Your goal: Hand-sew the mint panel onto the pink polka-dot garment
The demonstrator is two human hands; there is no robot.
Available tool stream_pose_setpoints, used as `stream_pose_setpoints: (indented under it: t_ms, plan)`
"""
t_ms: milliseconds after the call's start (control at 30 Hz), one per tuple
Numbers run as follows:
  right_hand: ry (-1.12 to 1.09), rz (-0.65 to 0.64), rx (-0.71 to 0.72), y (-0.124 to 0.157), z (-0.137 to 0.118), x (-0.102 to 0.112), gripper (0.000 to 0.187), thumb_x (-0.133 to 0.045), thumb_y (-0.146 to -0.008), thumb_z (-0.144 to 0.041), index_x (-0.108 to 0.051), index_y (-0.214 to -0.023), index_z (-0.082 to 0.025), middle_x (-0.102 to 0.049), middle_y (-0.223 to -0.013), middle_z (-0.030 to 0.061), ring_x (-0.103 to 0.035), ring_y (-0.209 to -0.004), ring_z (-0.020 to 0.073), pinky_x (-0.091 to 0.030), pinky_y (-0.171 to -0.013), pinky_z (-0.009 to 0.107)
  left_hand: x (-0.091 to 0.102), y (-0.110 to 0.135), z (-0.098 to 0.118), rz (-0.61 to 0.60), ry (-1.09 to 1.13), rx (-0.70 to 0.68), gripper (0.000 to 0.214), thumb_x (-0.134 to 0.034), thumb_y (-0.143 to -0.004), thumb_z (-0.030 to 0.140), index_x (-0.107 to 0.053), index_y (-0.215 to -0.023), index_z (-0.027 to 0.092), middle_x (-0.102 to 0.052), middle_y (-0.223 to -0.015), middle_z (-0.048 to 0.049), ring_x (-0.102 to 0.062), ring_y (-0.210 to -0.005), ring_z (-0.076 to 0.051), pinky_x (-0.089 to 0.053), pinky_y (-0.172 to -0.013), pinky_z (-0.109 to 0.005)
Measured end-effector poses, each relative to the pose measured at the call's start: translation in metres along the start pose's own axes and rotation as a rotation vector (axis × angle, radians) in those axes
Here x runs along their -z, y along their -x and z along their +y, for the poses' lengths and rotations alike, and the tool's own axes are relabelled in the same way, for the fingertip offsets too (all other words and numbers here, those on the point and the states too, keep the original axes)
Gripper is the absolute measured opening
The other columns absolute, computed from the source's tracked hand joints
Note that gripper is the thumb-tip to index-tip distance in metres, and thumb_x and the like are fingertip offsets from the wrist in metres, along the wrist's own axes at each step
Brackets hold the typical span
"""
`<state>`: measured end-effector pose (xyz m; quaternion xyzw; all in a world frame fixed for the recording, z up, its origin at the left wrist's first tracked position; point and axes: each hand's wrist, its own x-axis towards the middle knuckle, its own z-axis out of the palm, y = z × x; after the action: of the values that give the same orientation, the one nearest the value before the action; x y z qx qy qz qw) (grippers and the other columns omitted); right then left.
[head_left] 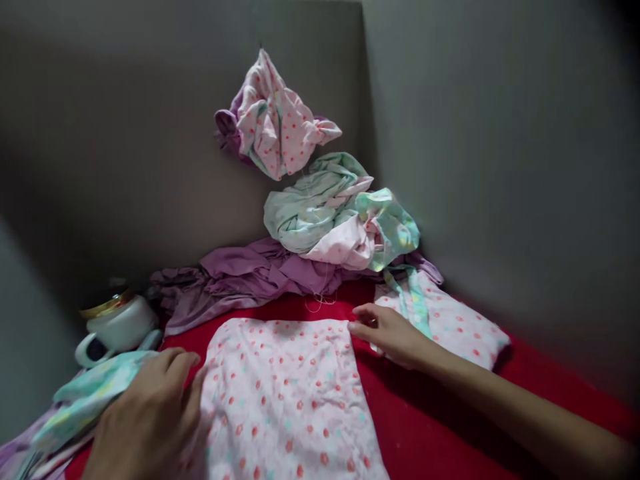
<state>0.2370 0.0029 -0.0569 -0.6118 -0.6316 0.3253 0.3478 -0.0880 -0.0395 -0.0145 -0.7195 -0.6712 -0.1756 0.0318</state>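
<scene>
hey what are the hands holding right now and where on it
Both hands touch the pink dotted cloth: left hand on its left edge, right hand at its top right corner. Whether either actually grips cannot be told.

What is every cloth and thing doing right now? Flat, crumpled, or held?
Pink dotted cloth: spread flat, wrinkled, on red sheet.
Left hand: pressing its left edge.
Right hand: fingertips on its top right corner.
Bundle: crumpled, in mid-air.
Green cloth: bunched on the pile.
Purple cloth: rumpled.
Cup: upright.
</scene>
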Motion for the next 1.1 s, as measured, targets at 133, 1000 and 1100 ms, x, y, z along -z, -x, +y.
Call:
stream_pose_setpoints:
  t_ms: [133, 1000, 1100]
  plan:
    - [0.121, -0.045, 0.045, -0.018, -0.007, -0.009, 0.022, -0.067, -0.061, -0.028, -0.053, -0.049, -0.016, -0.052, -0.044, -0.0012, -0.046, -0.044, 0.0105, -0.028, -0.043, 0.021, -0.015, -0.011, 0.072, -0.295, 0.631, 0.038, 0.025, -0.052, -0.069, 0.043, -0.054, -0.060, 0.020, -0.053, -0.056, -0.0012, -0.049, -0.053, -0.016, -0.037, -0.051, -0.027]
    - [0.085, -0.095, 0.530, 0.030, -0.013, -0.039, 0.009, -0.054, -0.076, -0.016, -0.062, -0.079, -0.017, -0.058, -0.073, 0.0014, -0.052, -0.064, 0.0112, -0.037, -0.058, 0.022, -0.085, 0.000, 0.122, -0.490, 1.639, 0.629, 0.032, -0.070, -0.063, 0.036, -0.044, -0.060, 0.017, -0.049, -0.049, 0.0028, -0.048, -0.036, -0.011, -0.037, -0.034, -0.022]
    - [0.119, -0.117, 0.499, 0.032, -0.009, -0.042, 0.016, -0.054, -0.079, -0.024, -0.059, -0.066, -0.016, -0.054, -0.069, 0.0005, -0.048, -0.061, 0.0097, -0.033, -0.055, 0.021, -0.088, 0.003, 0.119, -0.384, 1.623, 0.616, 0.032, -0.068, -0.065, 0.035, -0.044, -0.056, 0.016, -0.047, -0.044, 0.0035, -0.044, -0.033, -0.010, -0.035, -0.034, -0.021]
